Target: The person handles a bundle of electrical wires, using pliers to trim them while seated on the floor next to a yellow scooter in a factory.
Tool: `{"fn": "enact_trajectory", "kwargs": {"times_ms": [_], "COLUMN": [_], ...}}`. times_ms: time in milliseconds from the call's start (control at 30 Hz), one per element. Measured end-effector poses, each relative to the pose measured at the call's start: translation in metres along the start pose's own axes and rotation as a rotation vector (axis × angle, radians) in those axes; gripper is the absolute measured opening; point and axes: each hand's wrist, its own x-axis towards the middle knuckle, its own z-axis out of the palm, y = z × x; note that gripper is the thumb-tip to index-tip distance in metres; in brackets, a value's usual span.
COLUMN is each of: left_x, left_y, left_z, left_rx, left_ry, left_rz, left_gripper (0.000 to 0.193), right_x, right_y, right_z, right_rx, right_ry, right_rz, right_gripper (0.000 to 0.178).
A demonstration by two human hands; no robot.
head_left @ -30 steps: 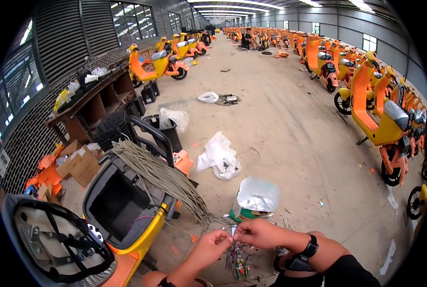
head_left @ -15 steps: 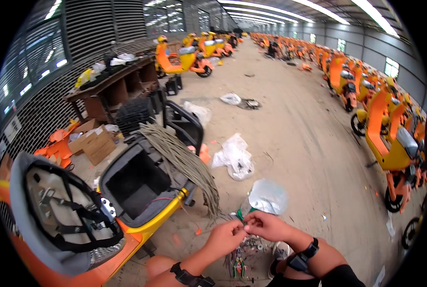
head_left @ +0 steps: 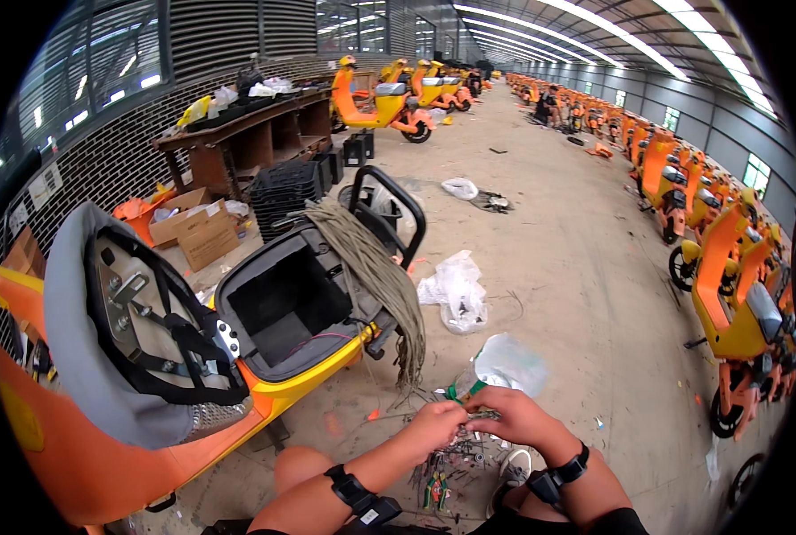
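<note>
Low in front of me, my left hand [head_left: 440, 423] and my right hand [head_left: 510, 415] meet with their fingers pinched together. What they hold, if anything, is too small and covered to make out. Something green [head_left: 476, 389] shows just beyond the right fingers; I cannot tell whether it is held. On the floor beneath lie green-and-red-handled pliers [head_left: 435, 491] among scattered dark wire bits and small parts [head_left: 465, 459]. To my left stands an orange-and-yellow scooter [head_left: 313, 361], its grey seat [head_left: 86, 312] tipped up. A bundle of grey-green cords [head_left: 371, 263] drapes over the open storage compartment [head_left: 282, 299].
A clear plastic bag [head_left: 512, 361] lies just past my hands, with a white bag [head_left: 456, 290] farther off. Cardboard boxes [head_left: 206, 234], stacked black crates [head_left: 286, 196] and a cluttered brown bench [head_left: 228, 147] line the left wall. Rows of scooters [head_left: 732, 294] stand at right.
The view has shifted, so the scooter and floor items sit farther right in the picture. Both hands stay together, fingers still pinched. More of the green thing shows beside the right fingers.
</note>
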Motion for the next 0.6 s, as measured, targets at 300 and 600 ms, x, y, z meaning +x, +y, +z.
{"fn": "enact_trajectory", "kwargs": {"times_ms": [300,600], "left_x": [-0.021,-0.041], "left_y": [-0.003,0.009], "left_z": [-0.002,0.019], "left_rx": [-0.197,-0.069], "left_ry": [-0.096,-0.013], "left_rz": [-0.062,-0.038], "left_gripper": [0.005,0.006], "right_x": [-0.008,-0.027], "right_y": [-0.004,-0.028], "right_z": [0.005,-0.006], "right_rx": [-0.007,0.047], "right_ry": [0.007,-0.013], "right_rz": [-0.163,0.108], "right_gripper": [0.020,0.021]}}
